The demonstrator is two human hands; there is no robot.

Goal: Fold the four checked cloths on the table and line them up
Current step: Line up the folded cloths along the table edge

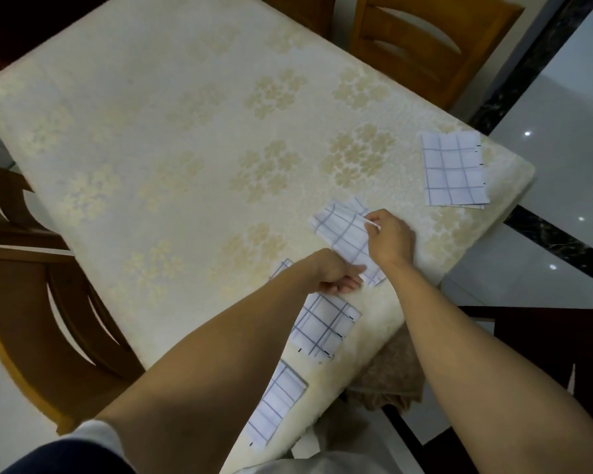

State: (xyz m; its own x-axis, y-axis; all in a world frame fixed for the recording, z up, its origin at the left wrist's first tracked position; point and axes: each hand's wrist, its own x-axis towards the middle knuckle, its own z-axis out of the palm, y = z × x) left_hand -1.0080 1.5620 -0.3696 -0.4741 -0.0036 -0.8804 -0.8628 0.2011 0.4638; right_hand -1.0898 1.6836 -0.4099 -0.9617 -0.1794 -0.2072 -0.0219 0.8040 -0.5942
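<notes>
gripped a rumpled white cloth with thin blue checks (pixel 348 239) by two ends, low over the right half of the table covered in cream cloth with pale gold flower clusters (pixel 185 148). pinched its far edge between thumb and curled fingers of the right hand (pixel 389 239). clamped its near corner in the left hand (pixel 338 277), fingers curled under and pressed together. had a folded checked cloth (pixel 454 172) flat at the far right corner, well apart. had a second folded checked cloth (pixel 324 326) just beside the left wrist, near the table edge, and a third folded cloth (pixel 278 405) nearer still, partly hidden by the left forearm. saw brown wooden chairs (pixel 432 39) around the table and a brown towel (pixel 391 381) below its near edge.
</notes>
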